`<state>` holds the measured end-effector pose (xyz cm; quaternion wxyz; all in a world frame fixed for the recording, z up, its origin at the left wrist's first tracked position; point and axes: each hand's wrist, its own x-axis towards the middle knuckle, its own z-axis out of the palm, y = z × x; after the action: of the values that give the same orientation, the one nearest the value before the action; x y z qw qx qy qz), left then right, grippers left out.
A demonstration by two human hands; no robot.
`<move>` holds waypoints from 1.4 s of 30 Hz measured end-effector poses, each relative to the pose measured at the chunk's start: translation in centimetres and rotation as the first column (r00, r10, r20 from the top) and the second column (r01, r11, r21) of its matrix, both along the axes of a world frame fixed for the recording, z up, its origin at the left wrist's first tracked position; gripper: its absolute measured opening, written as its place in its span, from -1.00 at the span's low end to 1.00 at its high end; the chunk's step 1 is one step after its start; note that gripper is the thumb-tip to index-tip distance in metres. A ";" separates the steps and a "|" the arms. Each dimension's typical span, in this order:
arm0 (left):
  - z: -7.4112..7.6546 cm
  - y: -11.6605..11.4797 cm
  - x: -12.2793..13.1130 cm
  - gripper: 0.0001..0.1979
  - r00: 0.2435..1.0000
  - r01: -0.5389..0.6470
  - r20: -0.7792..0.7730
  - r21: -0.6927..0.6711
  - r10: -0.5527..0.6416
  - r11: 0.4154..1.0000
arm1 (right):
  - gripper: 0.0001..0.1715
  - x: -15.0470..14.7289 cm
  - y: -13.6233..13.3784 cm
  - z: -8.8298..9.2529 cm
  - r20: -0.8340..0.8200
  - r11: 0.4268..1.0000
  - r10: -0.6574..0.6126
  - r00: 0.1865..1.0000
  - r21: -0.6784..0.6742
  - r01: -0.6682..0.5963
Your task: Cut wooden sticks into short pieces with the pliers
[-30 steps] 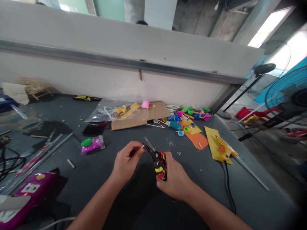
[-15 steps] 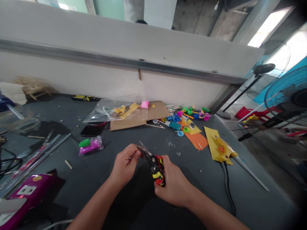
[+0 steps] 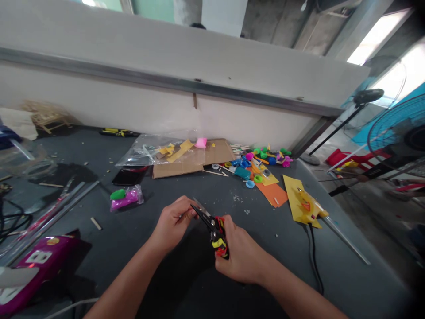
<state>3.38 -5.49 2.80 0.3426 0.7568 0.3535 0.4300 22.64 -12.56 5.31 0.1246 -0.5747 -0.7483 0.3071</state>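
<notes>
My right hand is wrapped round the red, yellow and black handles of a pair of snips. The open blades point up and left towards my left hand. That hand pinches a thin small stick at the fingertips, and the stick's end sits right at the blades. Both hands hover just over the dark grey tabletop near its front edge.
A pink and green bag lies left of my hands. Behind are cardboard, a clear plastic bag, a dark phone, coloured plastic bits, orange and yellow sheets. A magenta object, rods and cables lie left.
My hands have drawn closer together. The stick held by my left hand has come in to the snips' blades, and both hands have dropped slightly towards me.
</notes>
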 end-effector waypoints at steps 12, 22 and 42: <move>-0.4 0.5 0.0 -0.74 0.991 -0.046 -0.127 0.012 0.047 0.999 | -0.59 0.4 0.3 -0.9 0.152 0.999 -0.017 0.988 0.052 0.009; 0.5 -0.1 0.9 -0.79 0.993 -0.094 -0.077 -0.035 0.091 0.995 | -0.65 0.1 0.5 -1.0 -0.211 0.992 -0.116 0.971 -0.074 0.103; -0.4 -0.1 0.8 -0.95 0.980 -0.088 0.162 -0.183 0.119 0.979 | -0.56 -0.5 -0.2 -0.7 -0.123 0.992 -0.128 0.984 -0.040 0.124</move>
<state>4.15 -5.64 2.36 0.4139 0.6642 0.3979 0.4787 22.14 -12.73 4.62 0.1810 -0.6023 -0.6961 0.3462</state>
